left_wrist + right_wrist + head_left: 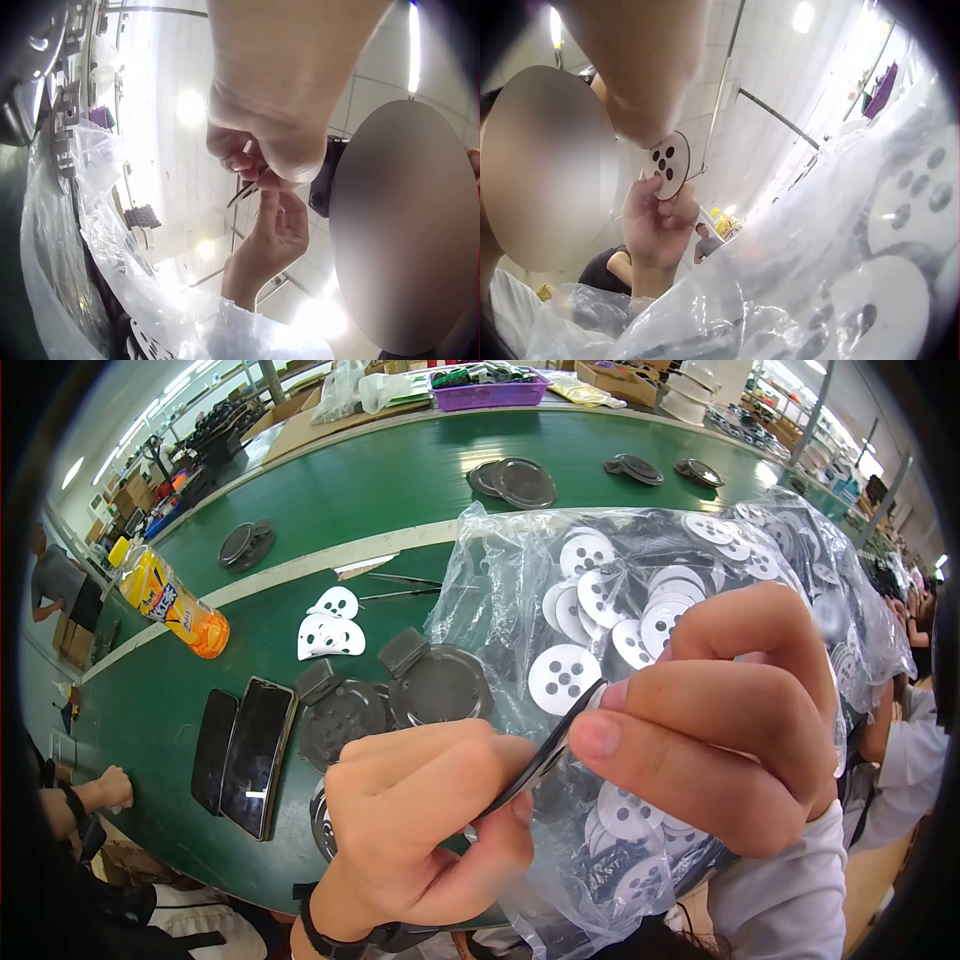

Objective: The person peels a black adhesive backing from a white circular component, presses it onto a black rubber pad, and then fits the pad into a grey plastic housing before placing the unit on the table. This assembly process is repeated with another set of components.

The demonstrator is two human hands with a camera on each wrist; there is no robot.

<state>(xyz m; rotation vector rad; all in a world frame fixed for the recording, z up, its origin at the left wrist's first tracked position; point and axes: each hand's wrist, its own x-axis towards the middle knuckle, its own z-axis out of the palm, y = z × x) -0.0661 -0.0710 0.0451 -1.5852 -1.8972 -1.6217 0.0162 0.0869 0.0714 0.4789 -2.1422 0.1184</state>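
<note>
Both hands hold one thin round disc, seen nearly edge-on in the head view, with a dark face and edge. The right wrist view shows the disc's white face with several dark round spots. My left hand pinches its lower end between thumb and curled fingers. At the upper end, the right hand pinches it between thumb and fingertips. Below the hands lies a clear plastic bag with many similar white spotted discs. Dark grey round parts with tabs lie beside the left hand.
Two phones lie left on the green table. An orange drink bottle stands behind them. Tweezers and loose white pieces lie mid-table. More dark round parts sit on the green belt beyond. Other people are at both sides.
</note>
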